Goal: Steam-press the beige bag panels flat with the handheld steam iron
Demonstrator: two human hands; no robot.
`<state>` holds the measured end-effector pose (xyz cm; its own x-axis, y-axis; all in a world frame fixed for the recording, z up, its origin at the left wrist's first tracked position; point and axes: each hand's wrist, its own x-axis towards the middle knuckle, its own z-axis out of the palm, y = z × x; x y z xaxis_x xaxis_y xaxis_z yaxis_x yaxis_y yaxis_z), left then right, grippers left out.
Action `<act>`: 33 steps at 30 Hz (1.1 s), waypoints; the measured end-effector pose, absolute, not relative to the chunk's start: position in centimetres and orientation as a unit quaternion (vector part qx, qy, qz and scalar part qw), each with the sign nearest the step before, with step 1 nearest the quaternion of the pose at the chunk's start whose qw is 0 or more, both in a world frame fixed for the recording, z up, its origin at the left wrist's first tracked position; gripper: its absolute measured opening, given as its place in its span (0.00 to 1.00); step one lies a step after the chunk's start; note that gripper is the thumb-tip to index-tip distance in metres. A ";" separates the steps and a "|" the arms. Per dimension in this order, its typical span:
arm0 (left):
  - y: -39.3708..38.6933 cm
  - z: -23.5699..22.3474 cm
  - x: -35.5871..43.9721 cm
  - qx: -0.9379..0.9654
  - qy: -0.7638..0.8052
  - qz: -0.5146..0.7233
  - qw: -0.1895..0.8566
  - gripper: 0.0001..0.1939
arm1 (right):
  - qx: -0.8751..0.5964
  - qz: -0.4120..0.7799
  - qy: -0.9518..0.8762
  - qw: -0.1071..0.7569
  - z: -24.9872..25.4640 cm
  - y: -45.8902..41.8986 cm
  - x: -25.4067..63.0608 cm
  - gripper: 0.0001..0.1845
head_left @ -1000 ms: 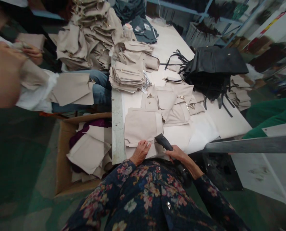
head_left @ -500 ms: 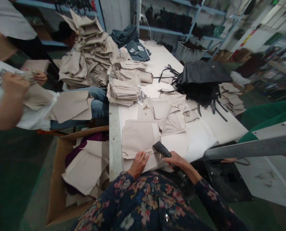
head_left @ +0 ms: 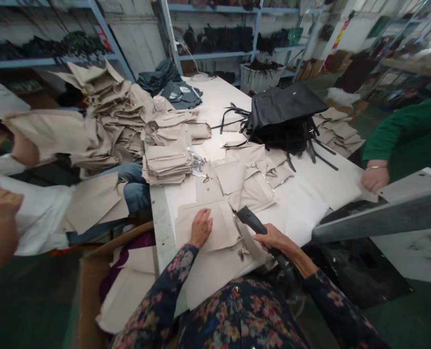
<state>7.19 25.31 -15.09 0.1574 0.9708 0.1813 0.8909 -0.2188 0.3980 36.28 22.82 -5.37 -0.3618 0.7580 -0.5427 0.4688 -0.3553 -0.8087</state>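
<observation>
My left hand [head_left: 201,228] rests palm down on a beige fabric panel [head_left: 186,224] at the table's near end, fingers extended and holding nothing. My right hand [head_left: 275,240] is wrapped around a black hand-held tool [head_left: 252,219] with a broad flat end. The tool's tip points left, over the right edge of the panel; whether it touches cannot be made out. Just below the tip, a metal clasp [head_left: 243,253] lies on another beige piece [head_left: 211,276] near my body. Beyond the tool are more beige pieces [head_left: 253,191] with metal fittings.
A stack of beige pieces [head_left: 168,165] stands on the table's left, before a tall beige heap [head_left: 117,106]. Black bags [head_left: 284,116] lie at the right. A cardboard box [head_left: 88,286] sits below left. Co-workers' hands [head_left: 374,177] show at both sides. A metal beam [head_left: 378,213] juts in from the right.
My left hand has moved up from the panel's near edge onto its surface. The tool has shifted slightly right in view, and the clasp below it now shows. My view has turned.
</observation>
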 end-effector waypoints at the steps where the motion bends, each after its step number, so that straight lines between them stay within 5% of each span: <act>1: 28.0 -14.9 6.9 0.754 0.623 0.180 0.104 0.19 | -0.551 0.614 -0.554 0.116 -5.3 22.8 36.2 0.14; 4: 33.9 -15.0 6.2 0.771 0.612 0.118 0.129 0.19 | -0.547 0.622 -0.549 0.116 -5.3 22.6 36.0 0.12; 9: 35.3 -15.6 4.9 0.791 0.583 0.038 0.180 0.05 | -0.538 0.632 -0.545 0.118 -5.2 22.2 36.1 0.11; 16: 34.8 -15.2 5.1 0.793 0.577 0.063 0.186 0.12 | -0.514 0.628 -0.574 0.106 -4.9 22.7 34.8 0.10; 24: 34.6 -12.8 6.4 0.772 0.566 0.078 0.279 0.06 | -0.534 0.625 -0.552 0.139 -4.3 21.6 35.6 0.11; 33: 28.4 -6.9 7.5 0.539 0.482 0.251 0.644 0.18 | -0.505 0.632 -0.569 0.148 -3.6 21.3 32.8 0.13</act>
